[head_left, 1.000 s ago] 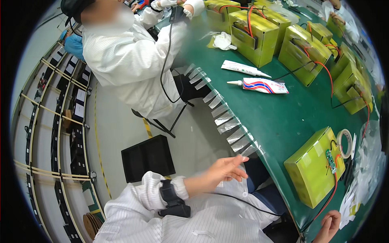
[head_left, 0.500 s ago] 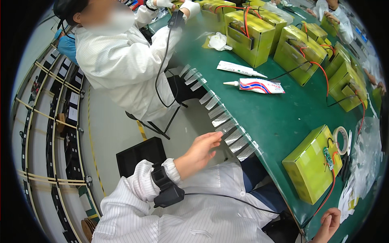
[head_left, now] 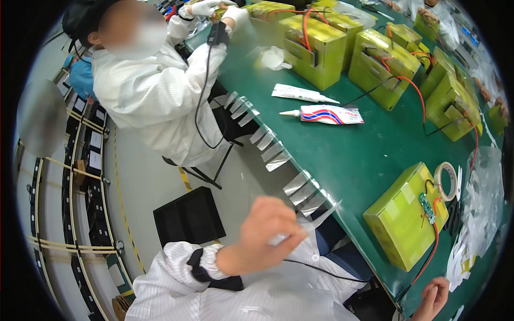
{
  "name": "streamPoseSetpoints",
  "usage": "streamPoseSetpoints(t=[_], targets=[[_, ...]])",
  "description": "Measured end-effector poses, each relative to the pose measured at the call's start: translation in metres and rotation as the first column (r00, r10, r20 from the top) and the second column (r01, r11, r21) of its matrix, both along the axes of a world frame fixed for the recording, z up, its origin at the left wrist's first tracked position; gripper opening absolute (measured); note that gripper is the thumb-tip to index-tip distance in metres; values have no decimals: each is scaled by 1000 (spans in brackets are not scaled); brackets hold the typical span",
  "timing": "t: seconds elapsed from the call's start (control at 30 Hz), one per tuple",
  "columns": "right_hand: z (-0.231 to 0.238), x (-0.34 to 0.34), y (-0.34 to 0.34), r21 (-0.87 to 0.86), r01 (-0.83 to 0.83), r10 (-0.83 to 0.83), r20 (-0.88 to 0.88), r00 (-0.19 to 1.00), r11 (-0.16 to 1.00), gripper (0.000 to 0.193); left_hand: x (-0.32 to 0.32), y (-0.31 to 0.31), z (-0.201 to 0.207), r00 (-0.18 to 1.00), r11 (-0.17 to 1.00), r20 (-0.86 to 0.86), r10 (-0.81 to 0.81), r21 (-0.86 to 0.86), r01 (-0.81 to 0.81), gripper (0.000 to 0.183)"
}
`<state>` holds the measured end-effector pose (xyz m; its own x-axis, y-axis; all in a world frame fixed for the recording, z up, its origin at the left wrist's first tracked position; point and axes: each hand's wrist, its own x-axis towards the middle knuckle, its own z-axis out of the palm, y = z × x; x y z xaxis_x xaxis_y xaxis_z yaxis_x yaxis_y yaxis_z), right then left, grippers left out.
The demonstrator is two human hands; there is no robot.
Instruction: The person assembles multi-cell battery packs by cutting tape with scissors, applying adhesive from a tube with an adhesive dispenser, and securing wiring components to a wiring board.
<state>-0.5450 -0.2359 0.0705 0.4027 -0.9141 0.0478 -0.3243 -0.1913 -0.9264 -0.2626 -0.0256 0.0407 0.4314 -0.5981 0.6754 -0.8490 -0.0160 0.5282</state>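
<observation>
My left hand (head_left: 267, 232), a little blurred, is off the table edge in front of my coat. Its thumb and fingers pinch a strip of clear tape (head_left: 324, 216), whose free end points toward the table. Other tape strips (head_left: 300, 187) hang in a row along the green table's edge, with a gap between them. My right hand (head_left: 432, 297) rests low at the right with fingers curled in, and nothing shows in it. Beyond it lies a yellow-wrapped battery pack (head_left: 399, 219) with a small green circuit board (head_left: 426, 207) and red and black wires on top.
Two white glue tubes (head_left: 329, 114) lie mid-table on the green top (head_left: 369, 155). Several wired battery packs (head_left: 313, 51) stand farther back. A tape roll (head_left: 445, 181) and clear plastic bags (head_left: 479, 203) are at the right. A co-worker (head_left: 150, 96) sits at the left; a black bin (head_left: 190, 215) is on the floor.
My left hand has drawn back from the table edge toward me, taking a tape strip and leaving a gap in the row. My right hand has hardly moved. The view has shifted slightly.
</observation>
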Motion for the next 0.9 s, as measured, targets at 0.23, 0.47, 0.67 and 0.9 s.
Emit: streamPoseSetpoints(t=[0.23,0.47,0.67,0.9], targets=[[15,79,0,178,-352,318,193,928,919,57,5,-48,29,719,889,-601,-349,31,458,18],[7,70,-2,277,-503,383,389,838,819,29,-17,-95,52,619,660,-513,-594,130,740,32],[16,-7,-9,-288,239,-52,533,844,927,21,5,-101,46,636,726,-717,-283,273,631,35],[-22,10,-23,111,80,-134,655,744,991,17,19,-193,51,661,597,13,-751,441,670,16]])
